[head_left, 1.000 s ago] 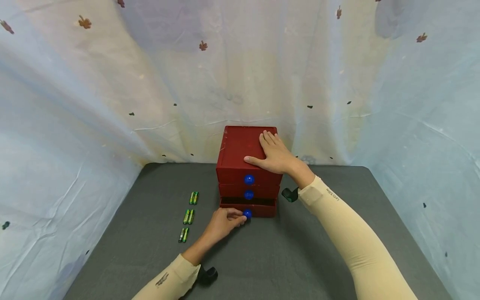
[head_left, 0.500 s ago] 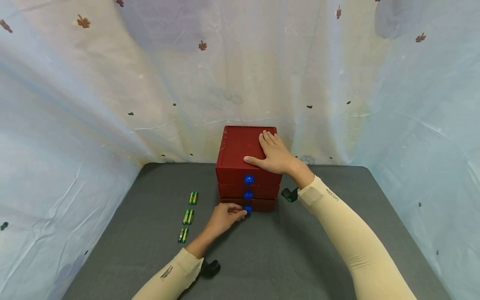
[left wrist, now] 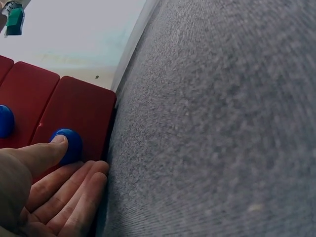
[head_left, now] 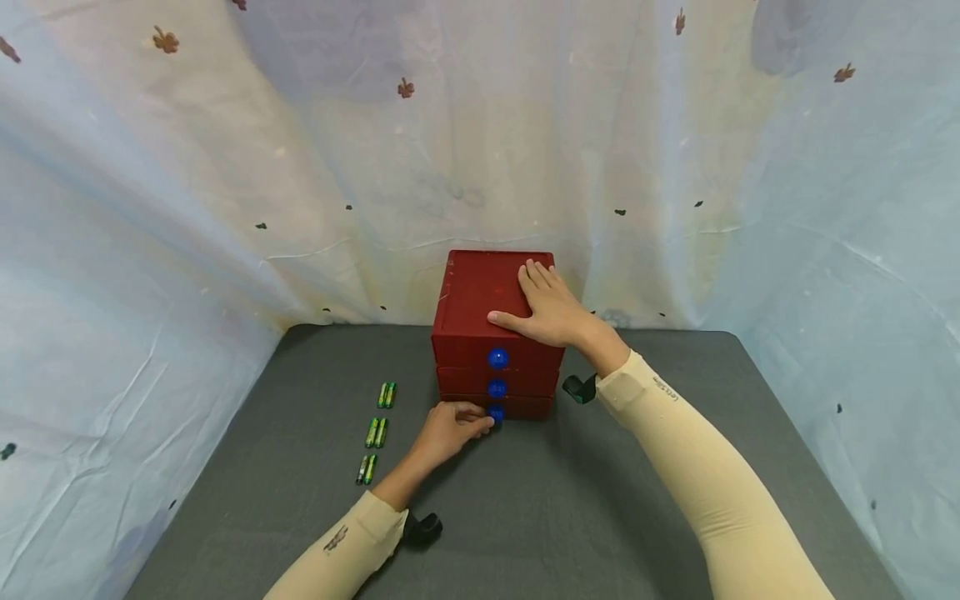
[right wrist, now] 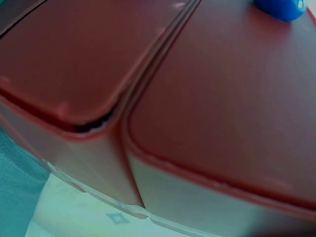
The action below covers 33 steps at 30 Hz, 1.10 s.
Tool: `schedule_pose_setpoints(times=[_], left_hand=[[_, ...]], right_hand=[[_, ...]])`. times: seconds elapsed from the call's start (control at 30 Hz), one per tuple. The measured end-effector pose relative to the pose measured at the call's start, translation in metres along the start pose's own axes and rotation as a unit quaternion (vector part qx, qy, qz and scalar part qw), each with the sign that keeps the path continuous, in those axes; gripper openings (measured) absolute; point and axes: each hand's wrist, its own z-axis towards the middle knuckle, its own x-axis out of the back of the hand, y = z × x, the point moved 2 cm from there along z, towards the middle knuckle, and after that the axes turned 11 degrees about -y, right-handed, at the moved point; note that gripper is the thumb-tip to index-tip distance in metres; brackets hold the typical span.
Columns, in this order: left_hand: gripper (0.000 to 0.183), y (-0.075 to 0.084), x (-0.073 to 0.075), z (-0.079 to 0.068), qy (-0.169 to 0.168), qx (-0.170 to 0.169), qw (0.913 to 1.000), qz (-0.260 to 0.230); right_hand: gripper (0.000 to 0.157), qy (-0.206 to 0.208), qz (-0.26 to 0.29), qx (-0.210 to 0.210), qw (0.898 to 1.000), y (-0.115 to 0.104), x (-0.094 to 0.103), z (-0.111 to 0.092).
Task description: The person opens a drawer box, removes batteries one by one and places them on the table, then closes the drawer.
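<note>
A red three-drawer cabinet [head_left: 480, 292] stands on the table, with a round blue knob on each drawer. My left hand [head_left: 450, 429] is at the bottom drawer [head_left: 529, 408] and holds its blue knob [left wrist: 72, 148] at the edge; the thumb lies on the knob and the fingers [left wrist: 74, 197] are beneath it, low by the tabletop. That drawer is pushed in, flush with those above. Spread flat, my right hand [head_left: 551, 308] rests on the cabinet's top. The right wrist view shows drawer fronts [right wrist: 222, 98] close up, without the hand.
Left of the cabinet, green batteries [head_left: 377, 432] lie in pairs on the grey tabletop [head_left: 600, 517]. A pale curtain [head_left: 480, 167] hangs behind and at both sides. Black straps [head_left: 422, 531] stick out at the wrists.
The bottom drawer, partly out a second ago, has slid in with my left hand at its knob. My right hand has stayed on the cabinet top.
</note>
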Motion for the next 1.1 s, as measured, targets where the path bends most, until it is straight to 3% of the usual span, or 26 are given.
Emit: schedule_pose_setpoints(times=[0.73,0.9,1.1], left_hand=[[0.032,0.005,0.001,-0.005,-0.02,0.011,0.9995,0.022],[0.032,0.007,0.006,-0.009,-0.024,0.016,0.9986,0.045],[0.034,0.015,0.015,-0.019,-0.034,0.019,0.9969,0.068]], right_hand=[[0.105,-0.007,0.011,0.003,1.0,0.004,0.002,0.005],[0.096,0.03,0.074,0.033,0.996,0.008,0.003,0.005],[0.085,0.105,0.158,0.067,0.98,0.013,0.007,-0.007]])
